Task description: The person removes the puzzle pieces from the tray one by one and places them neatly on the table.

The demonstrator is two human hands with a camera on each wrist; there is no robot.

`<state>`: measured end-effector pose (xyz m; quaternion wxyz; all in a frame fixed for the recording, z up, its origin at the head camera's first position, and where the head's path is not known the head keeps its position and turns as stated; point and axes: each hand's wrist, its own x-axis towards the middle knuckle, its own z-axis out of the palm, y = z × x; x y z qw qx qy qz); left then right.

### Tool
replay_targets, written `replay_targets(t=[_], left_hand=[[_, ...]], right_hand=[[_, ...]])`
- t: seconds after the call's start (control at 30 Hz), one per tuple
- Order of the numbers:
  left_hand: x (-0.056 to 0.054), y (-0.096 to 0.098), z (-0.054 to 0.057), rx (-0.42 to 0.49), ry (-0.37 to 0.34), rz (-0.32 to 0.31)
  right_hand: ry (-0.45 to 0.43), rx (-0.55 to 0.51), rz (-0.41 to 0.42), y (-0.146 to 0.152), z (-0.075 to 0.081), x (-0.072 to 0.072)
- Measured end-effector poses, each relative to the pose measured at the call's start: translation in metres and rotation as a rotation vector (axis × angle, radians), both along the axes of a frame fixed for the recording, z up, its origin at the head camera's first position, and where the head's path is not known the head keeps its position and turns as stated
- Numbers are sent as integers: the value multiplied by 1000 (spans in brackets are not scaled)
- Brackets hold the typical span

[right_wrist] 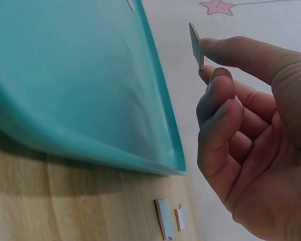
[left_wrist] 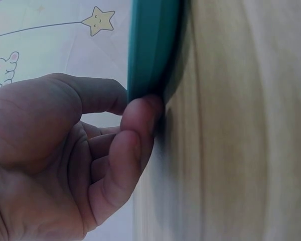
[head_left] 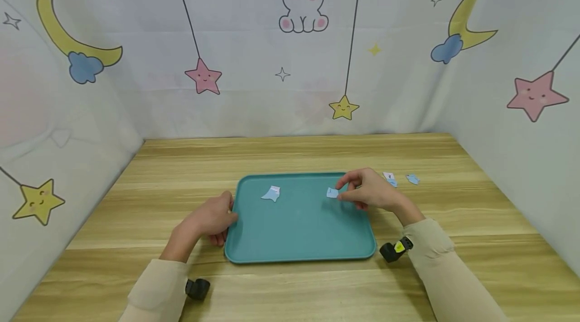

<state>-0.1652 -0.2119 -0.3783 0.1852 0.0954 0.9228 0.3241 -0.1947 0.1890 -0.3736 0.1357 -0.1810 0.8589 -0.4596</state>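
My left hand point(head_left: 213, 219) grips the left rim of a teal tray point(head_left: 299, 231). In the left wrist view its fingers point(left_wrist: 125, 160) curl against the tray's edge point(left_wrist: 153, 45), low by the wood. Over the tray's right part, my right hand point(head_left: 369, 190) pinches a small flat light-blue puzzle piece point(head_left: 332, 192) between thumb and fingertips. The right wrist view shows this piece point(right_wrist: 196, 46) nearly edge-on, raised off the tray. Another irregular blue-and-white piece point(head_left: 272, 193) lies in the tray's upper left.
Right of the tray, beyond my right hand, a white-and-blue piece point(head_left: 390, 179) and a blue piece point(head_left: 413, 179) lie on the wooden table point(head_left: 299, 292). A printed cloth point(head_left: 254, 110) hangs along the back and sides.
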Motion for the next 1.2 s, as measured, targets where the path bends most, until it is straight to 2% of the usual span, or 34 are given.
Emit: replay_targets(t=[1.2], left_hand=[[0,0,0,-6,8,0]], right_hand=[[-37,-42,-42,20,1,9]])
